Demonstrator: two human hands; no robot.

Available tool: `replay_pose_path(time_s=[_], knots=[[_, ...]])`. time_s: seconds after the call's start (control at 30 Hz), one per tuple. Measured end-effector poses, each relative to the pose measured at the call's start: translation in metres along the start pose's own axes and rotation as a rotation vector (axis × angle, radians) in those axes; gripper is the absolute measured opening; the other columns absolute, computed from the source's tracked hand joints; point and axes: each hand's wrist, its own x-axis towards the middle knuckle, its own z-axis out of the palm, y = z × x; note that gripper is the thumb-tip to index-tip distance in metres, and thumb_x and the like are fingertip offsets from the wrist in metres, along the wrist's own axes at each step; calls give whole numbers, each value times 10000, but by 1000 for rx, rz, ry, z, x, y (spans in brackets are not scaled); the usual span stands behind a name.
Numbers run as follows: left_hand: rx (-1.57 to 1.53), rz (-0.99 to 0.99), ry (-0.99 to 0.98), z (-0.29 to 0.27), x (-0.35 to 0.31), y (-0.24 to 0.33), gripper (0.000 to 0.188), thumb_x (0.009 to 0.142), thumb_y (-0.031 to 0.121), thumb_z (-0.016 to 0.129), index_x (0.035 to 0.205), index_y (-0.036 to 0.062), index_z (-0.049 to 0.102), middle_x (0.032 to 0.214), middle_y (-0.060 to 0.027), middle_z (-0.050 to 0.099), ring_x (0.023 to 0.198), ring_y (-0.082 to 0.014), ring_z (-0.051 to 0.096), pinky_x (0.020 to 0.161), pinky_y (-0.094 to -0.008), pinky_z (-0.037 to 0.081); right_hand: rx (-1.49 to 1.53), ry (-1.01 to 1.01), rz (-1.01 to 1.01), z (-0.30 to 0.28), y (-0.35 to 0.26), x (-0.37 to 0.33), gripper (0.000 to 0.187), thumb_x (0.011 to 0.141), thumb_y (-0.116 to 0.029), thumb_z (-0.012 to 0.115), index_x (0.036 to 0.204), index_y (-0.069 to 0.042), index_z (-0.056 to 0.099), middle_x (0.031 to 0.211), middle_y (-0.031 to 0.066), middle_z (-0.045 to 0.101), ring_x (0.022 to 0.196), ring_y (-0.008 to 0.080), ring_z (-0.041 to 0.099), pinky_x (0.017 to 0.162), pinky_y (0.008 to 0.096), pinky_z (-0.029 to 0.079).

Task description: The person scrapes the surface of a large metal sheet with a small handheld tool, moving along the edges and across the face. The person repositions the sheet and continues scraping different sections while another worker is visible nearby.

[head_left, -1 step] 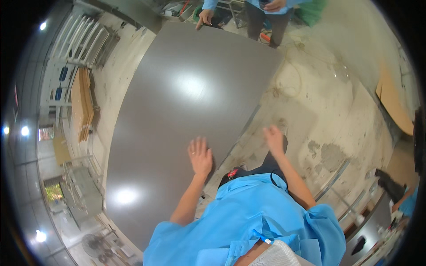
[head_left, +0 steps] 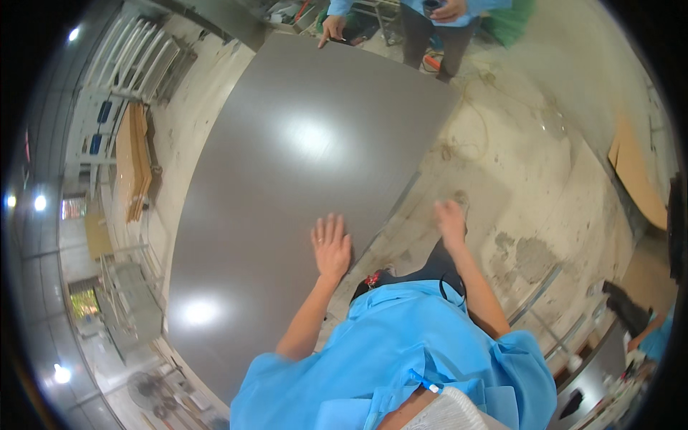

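A large smooth dark grey sheet [head_left: 244, 186] reaches from beside my body to the far side, with two bright light reflections on its face. My left hand [head_left: 332, 247] lies flat on the sheet close to its right edge, fingers spread and a ring on one of them. Past that edge, my right hand [head_left: 451, 222] hangs over the floor, apart from the sheet. Its fingers are loosely bent and a little blurred, with nothing visible in them. At the sheet's far end, a co-worker's hand [head_left: 332, 30] touches the edge; their other hand [head_left: 449, 10] is by a small dark object.
Pale stained floor [head_left: 494, 186] extends to the right, with a thin hose [head_left: 469, 154] on it. Metal strips [head_left: 534, 295] lie at the lower right. Brown boards [head_left: 132, 165] and white racks [head_left: 136, 57] stand at left. Another person's sleeve [head_left: 656, 337] shows at far right.
My left hand has slid slightly forward and right on the sheet. My right hand has shifted a little to the right. The co-worker's hand remains at the far edge.
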Motion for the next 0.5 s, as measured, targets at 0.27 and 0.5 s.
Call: replay_pose_path(time_s=[0.27,0.5], knots=[[-47,40,-63,19,233,171,607,1121,380,494,1680,154,424,1741,-101,397,1614,-398,316,1321,-584,207,69,-61,164,-156,-63,174,323,1109,-346,616,1007,-49,689,748,-3,597,611,94,519,563,275,428],[-140,243,-40,49,394,249,609,1125,453,500,1667,185,438,1734,-34,420,1612,-307,344,1326,-522,252,-122,-107,142,-240,-124,284,273,1130,-254,603,1131,-3,709,761,5,611,604,74,509,567,258,443]])
